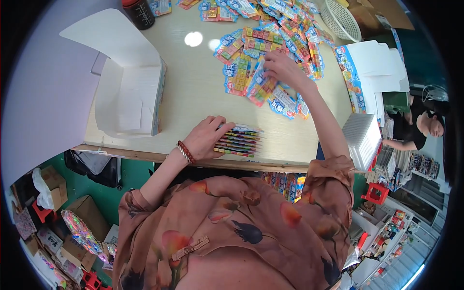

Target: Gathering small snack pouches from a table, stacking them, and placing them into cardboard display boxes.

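My left hand (pixel 207 136) is wrapped round a row of flat blister packs (pixel 241 143), which stand on edge close together near the table's front edge. Farther off and to the right, my right hand (pixel 286 70) pinches a blue-edged blister pack (pixel 261 88) with small coloured pieces in it, slightly blurred. That pack is tilted over a heap of similar packs (pixel 263 37) spread across the back right of the table. Some lie face up with rows of yellow, green and pink pieces, others back up. My left fingertips partly cover the top of the row.
An open white cardboard box (pixel 126 99) stands at left, its flap raised. Behind it is a dark bottle (pixel 139 15). A white basket (pixel 340 20), a printed carton (pixel 352 77) and stacked white trays (pixel 360 136) line the right side. Another person (pixel 419 124) is beyond them.
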Available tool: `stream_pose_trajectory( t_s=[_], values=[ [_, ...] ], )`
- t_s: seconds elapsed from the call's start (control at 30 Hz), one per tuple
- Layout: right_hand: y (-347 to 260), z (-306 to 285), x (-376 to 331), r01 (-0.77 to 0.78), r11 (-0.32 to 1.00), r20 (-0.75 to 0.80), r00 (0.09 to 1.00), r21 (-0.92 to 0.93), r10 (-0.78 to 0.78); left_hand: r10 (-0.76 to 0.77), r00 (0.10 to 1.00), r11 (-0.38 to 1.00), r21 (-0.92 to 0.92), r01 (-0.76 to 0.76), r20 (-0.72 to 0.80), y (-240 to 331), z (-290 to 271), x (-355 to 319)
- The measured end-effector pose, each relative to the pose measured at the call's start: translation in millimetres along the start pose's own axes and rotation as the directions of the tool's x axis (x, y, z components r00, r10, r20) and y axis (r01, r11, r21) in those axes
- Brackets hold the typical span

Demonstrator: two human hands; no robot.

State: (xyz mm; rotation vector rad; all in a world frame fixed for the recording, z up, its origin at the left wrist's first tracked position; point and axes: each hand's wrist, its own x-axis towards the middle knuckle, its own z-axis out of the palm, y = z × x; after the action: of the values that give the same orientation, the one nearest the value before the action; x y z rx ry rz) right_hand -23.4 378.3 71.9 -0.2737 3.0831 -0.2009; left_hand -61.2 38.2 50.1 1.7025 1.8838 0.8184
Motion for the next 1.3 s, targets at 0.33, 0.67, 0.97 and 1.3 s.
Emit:
stream_pose_trajectory(
  t_s=[0.33,0.67,0.97,1.3],
  values=[
    [-61,-33,-20,-0.163,0.788,0.31,0.95,0.594,-0.038,-0.025,0.991,0.996,-0.094,0.013,-0.131,1,7,-6],
    [-58,7,-38,-0.052,0.951,0.101,0.991,-0.306,0.086,0.014,1.0,0.992,-0.126,-0.017,-0.027,-5,1,-1],
    [-44,-5,-9,0.109,0.981,0.02,0.994,-0.162,-0.107,-0.018,0.999,0.996,-0.086,0.022,0.046,-1,0,-8],
    [-122,44,-68,-0.184,0.414,0.054,0.951,0.891,0.306,0.003,0.946,0.994,0.107,0.033,-0.324,-18,20,-18]
  ],
)
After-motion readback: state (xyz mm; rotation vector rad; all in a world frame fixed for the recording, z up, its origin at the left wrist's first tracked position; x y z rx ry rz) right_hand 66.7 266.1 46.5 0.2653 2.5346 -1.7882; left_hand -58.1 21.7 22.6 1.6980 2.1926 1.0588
